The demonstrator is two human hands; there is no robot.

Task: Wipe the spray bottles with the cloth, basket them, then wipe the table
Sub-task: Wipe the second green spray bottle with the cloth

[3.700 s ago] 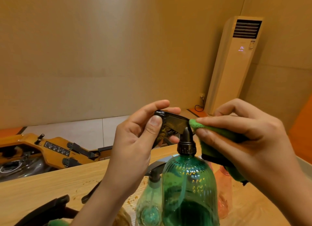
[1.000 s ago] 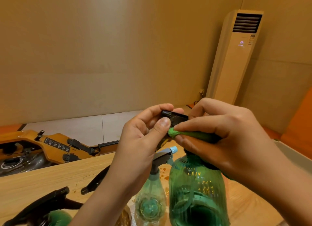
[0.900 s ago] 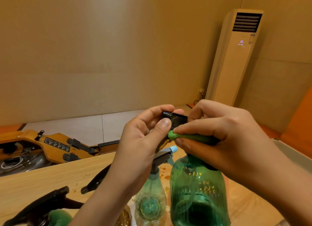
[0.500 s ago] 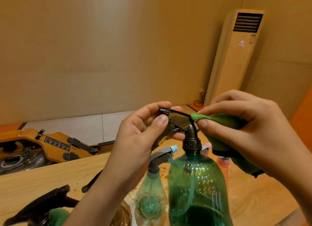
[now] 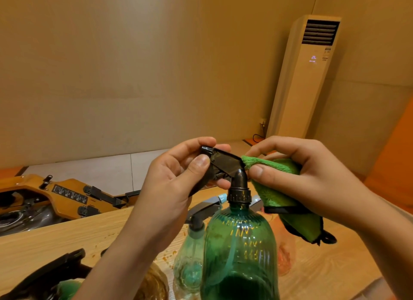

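bottles (image 5: 190, 266) crowd centre, table (image 5: 346, 268) open right

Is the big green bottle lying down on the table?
No, the green bottle is upright, its black spray head held by the left hand while the right hand presses a cloth to it.

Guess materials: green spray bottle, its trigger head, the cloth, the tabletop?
Green spray bottle: translucent ribbed plastic, glossy, with sharp highlights.
Trigger head: dark hard plastic, shiny, probably moulded.
Green cloth: fuzzy pile, looks like microfibre, with a black bound edge.
Table: matte light wood grain; solid wood or laminate, cannot tell.
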